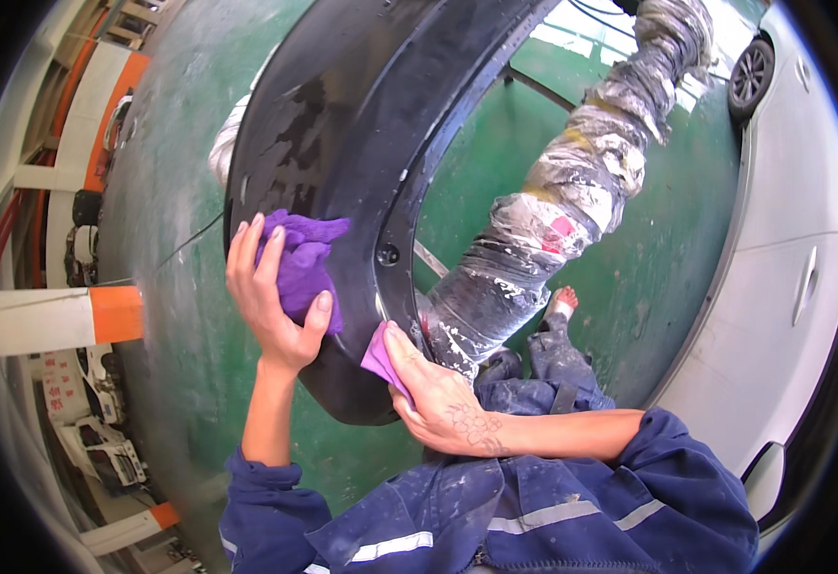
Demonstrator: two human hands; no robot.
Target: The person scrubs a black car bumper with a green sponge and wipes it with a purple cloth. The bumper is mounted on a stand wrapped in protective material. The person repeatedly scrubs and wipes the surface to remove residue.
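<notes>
A black car bumper (362, 124) stretches away from me, with wet patches on its upper face. My left hand (271, 301) presses a bunched dark-purple cloth (306, 277) against the near left part of it, fingers spread around the cloth. Closed on a folded pinkish-purple sheet (381, 361) that looks like sandpaper, my right hand (438, 394) works at the bumper's near end. The thumb lies on top of the sheet, while the other fingers are mostly hidden beneath. A round hole (387, 253) shows in the bumper between the two hands.
A thick stand arm wrapped in crumpled plastic and tape (553, 210) runs beside the bumper on the right. Farther right is a silver car (782, 277). Shelving with white-and-orange beams (55, 319) holds parts on the left. The green floor (189, 163) lies below.
</notes>
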